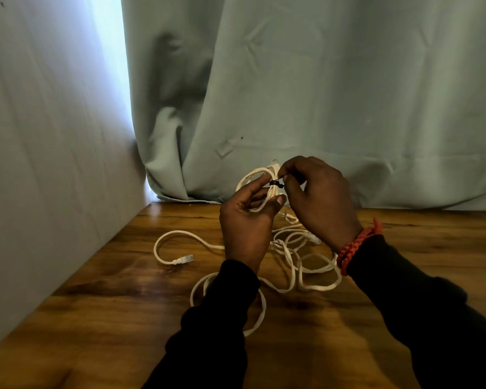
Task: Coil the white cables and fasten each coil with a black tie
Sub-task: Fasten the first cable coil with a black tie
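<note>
Left hand (246,220) grips the coil (260,186) above the desk (110,290); right hand (317,197) pinches the tie (275,183) around it. Cable looks light, limp and springy, so hold at the tie or loops will likely splay.

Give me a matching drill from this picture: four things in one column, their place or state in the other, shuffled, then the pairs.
Things:
1. coiled white cable
2. black tie
3. loose white cables
4. orange bracelet

Place or state:
A. lying tangled on the wooden table
B. on the right wrist
C. held up by the left hand
D. wrapped round the coil, pinched by the right hand

Pairs: 1-C, 2-D, 3-A, 4-B
</note>
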